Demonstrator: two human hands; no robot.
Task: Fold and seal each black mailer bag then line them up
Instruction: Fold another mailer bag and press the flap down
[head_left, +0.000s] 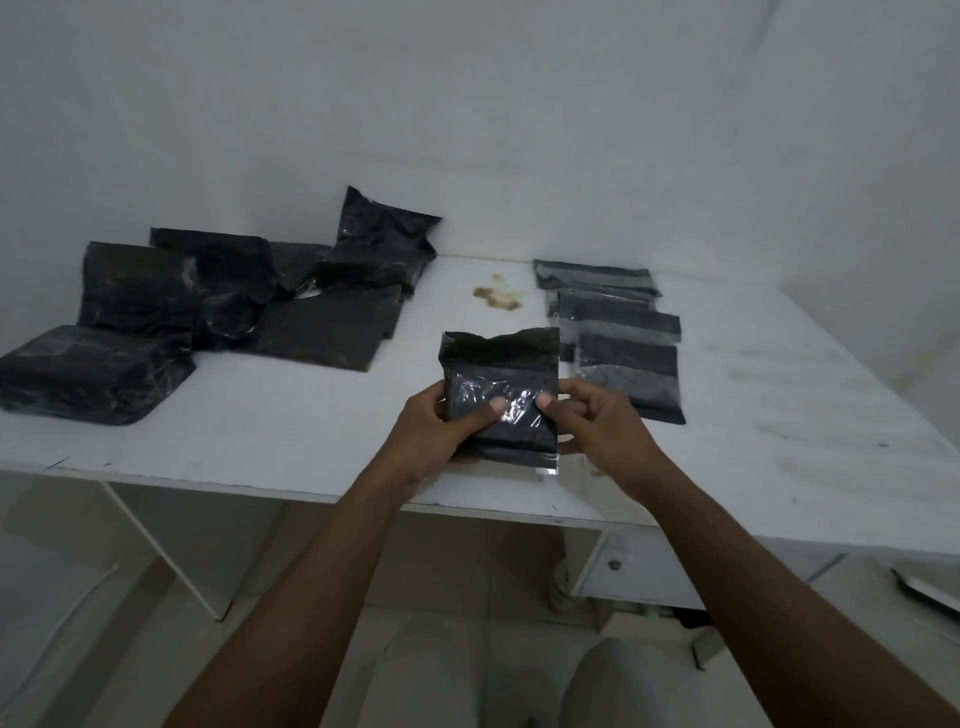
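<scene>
Black mailer bag (500, 387) upright between left hand (441, 431) and right hand (597, 426), both gripping its sides, thumbs on front.

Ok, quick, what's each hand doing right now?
Left hand: grips the black mailer bag at its left edge, thumb on front.
Right hand: grips the same bag's right edge, thumb on front.

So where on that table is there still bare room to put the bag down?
Bare table runs along the front edge, nearer than the loose pile on the left. A middle lane, around the brown stain, separates that pile from the overlapping row on the right. Right of the row is open, smudged surface. The back left is crowded.
</scene>
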